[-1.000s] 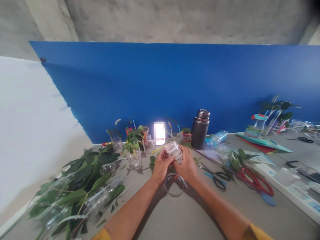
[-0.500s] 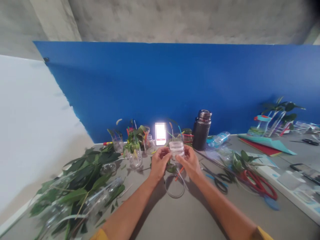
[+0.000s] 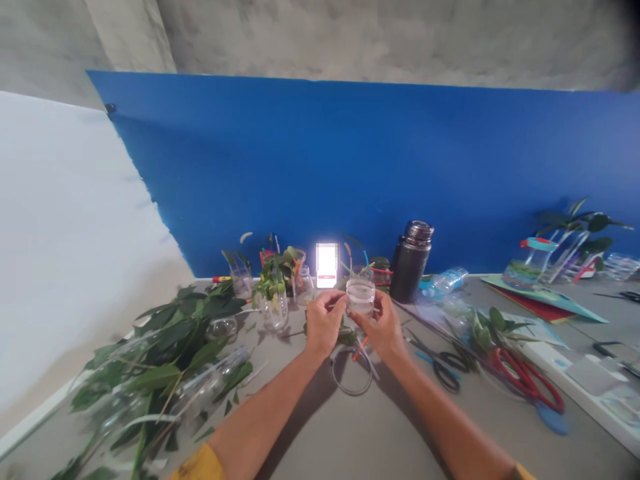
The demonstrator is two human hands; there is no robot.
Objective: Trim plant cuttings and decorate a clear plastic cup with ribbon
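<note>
Both my hands hold a small clear plastic cup, cut from a bottle, upright above the grey table. My left hand grips its left side with fingers curled. My right hand grips its right side. Just below my hands a clear plastic ring lies on the table, with an orange straw piece beside it.
Leafy branches and clear bottles lie at the left. Small jars with cuttings, a lit phone and a dark flask stand along the blue wall. Black scissors and red scissors lie at the right.
The clear cup was tilted on its side between my hands; now it stands upright. My hands have shifted slightly with it, and the camera has moved a little.
</note>
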